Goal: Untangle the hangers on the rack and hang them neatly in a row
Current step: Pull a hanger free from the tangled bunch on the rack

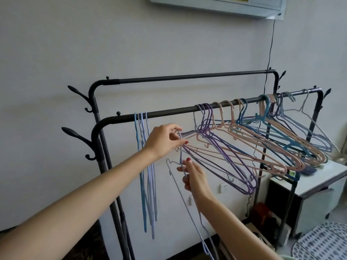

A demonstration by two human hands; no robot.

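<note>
A black clothes rack has a near rail (169, 111) carrying the hangers. Several pale blue hangers (148, 175) hang straight down at its left end. To the right, a tangled spread of purple hangers (221, 147), pink hangers (262, 147) and blue hangers (293, 139) fans out along the rail. My left hand (165, 139) pinches the left tips of the purple and pink bunch. My right hand (193, 177) grips a pale lilac hanger (187, 212) near its hook; that hanger dangles off the rail, its hook caught among the bunch's tips.
A higher, bare rear rail (187, 77) runs behind. Side hooks (78, 136) stick out on the rack's left post. A white cabinet (319, 184) stands at the right, and a black cable (268, 53) hangs down the wall. A wall socket (223, 187) sits behind the hangers.
</note>
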